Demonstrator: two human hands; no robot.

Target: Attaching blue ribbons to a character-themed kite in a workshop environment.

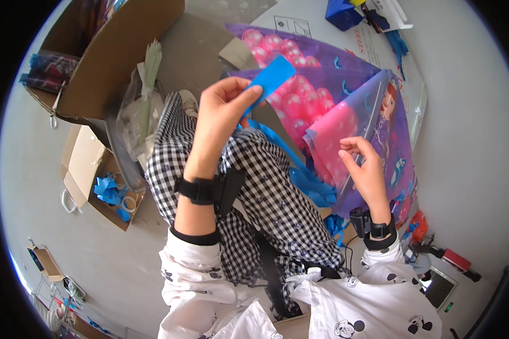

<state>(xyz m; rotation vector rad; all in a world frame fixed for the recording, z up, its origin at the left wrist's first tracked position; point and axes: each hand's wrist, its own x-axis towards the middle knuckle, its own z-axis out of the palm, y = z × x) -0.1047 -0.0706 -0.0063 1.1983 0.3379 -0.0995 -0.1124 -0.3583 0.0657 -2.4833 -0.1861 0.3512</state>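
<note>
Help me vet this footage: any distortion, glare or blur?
Head view: fisheye distortion, black corners; same view: bright bluish streak along the lower-left rim; head view again: left hand and blue strip fairly sharp, small cardboard box at lower left softer.

Close fisheye view downward from head height

There's the blue ribbon (276, 74), flat and smooth, pinched in the left fingers (253, 94), free end aiming between one and two o'clock! Loose blue lengths trail below toward five o'clock. And at four o'clock from that tip, the purple sheet (339, 120), pink balloons printed bright, one panel folded over!
</note>
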